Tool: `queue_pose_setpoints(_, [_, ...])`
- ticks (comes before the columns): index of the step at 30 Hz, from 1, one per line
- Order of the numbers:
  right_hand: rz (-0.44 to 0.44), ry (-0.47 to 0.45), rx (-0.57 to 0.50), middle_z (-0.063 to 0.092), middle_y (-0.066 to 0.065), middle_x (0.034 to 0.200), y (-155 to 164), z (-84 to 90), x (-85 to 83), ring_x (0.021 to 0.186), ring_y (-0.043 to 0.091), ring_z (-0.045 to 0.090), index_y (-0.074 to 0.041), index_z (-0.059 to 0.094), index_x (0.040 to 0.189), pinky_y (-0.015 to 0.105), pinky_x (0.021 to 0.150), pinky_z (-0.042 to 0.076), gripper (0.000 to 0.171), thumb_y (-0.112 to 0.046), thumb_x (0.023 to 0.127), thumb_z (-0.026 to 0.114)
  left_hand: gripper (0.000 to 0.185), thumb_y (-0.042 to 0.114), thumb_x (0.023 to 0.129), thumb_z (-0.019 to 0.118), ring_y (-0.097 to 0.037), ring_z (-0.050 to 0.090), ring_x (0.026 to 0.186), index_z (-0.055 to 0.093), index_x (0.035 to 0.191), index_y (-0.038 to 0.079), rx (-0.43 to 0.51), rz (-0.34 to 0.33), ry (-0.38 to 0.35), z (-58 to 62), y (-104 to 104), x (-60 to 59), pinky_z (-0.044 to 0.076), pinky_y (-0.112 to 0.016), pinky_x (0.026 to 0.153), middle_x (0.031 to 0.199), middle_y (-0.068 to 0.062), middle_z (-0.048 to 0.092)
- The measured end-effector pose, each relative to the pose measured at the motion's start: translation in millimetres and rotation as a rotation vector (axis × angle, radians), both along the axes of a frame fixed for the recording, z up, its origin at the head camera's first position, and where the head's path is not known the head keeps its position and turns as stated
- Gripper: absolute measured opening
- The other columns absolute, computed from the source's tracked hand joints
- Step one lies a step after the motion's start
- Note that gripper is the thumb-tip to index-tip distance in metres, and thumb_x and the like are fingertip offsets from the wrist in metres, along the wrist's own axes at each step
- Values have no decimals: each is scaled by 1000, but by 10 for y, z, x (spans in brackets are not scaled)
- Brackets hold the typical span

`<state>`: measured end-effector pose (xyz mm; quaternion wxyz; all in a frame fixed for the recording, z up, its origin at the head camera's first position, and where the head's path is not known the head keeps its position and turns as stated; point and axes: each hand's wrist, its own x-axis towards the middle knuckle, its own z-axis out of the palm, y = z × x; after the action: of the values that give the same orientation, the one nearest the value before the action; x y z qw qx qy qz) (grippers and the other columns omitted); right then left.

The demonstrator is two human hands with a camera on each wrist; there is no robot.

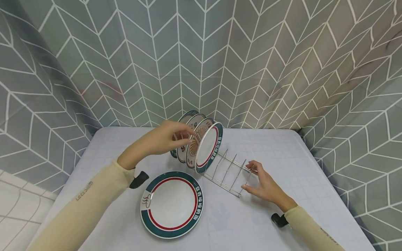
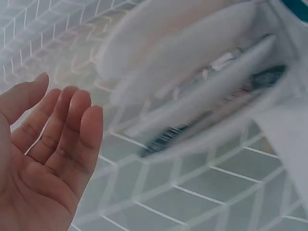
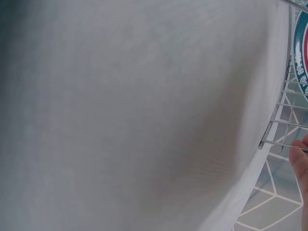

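A wire dish rack (image 1: 230,174) stands on the table, with several plates upright in its far-left slots. Nearest of these is a white plate (image 1: 207,148) with a teal rim and a red ring; behind it is a plate with a tan shell-like pattern (image 1: 192,146). My left hand (image 1: 166,137) hovers just left of the standing plates. In the left wrist view its fingers (image 2: 72,125) are loosely bent, apart from the blurred plates (image 2: 207,96), and hold nothing. My right hand (image 1: 265,184) grips the rack's near-right end, thumb (image 3: 299,163) on the end wire.
A large white plate (image 1: 171,205) with a teal rim and red ring lies flat at the front of the white-covered table (image 1: 110,146). Grey curtains (image 1: 201,62) with a white chevron pattern hang behind and beside the table.
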<state>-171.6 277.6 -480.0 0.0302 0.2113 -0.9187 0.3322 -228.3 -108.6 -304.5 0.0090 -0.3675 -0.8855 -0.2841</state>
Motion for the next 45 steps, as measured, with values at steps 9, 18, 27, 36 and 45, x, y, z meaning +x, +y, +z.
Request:
queue_pose_setpoints(9, [-5,-4,-7,52,16,134,-2,-1,10,125,29,51,-8,28,142,44,105,44,87,-23,77,83,25,20,91,70,-14,59,74,71,115,13,45,179,-157,-565,-606,81,54,-28,64,86,1,65])
queue_pose_setpoints(18, [-10,-10,-13,51,15,134,-4,-9,16,126,28,51,-8,27,142,44,106,44,87,-22,77,83,37,21,86,75,-14,58,83,67,121,12,-37,212,-330,-1103,-987,161,53,-25,70,92,-1,63])
queue_pose_setpoints(27, [-15,-19,-5,51,14,135,-3,0,12,127,28,51,-9,27,142,44,106,44,87,-24,77,83,64,32,79,81,-13,58,84,57,135,10,-50,181,-412,-1451,-1055,298,53,-23,68,106,-8,61])
queue_pose_setpoints(36, [-2,-19,-19,51,15,134,-7,-2,2,126,28,51,-9,27,142,43,106,43,87,-22,76,84,76,33,72,87,-14,52,77,55,137,12,-52,165,-488,-1613,-1007,391,49,-22,63,101,-3,58])
queue_pose_setpoints(45, [-14,-18,-3,51,15,134,-14,8,12,126,29,51,-9,27,142,44,106,44,87,-23,77,83,72,32,72,86,-14,49,77,58,134,11,-104,227,-520,-1656,-1000,432,45,-22,59,93,1,57])
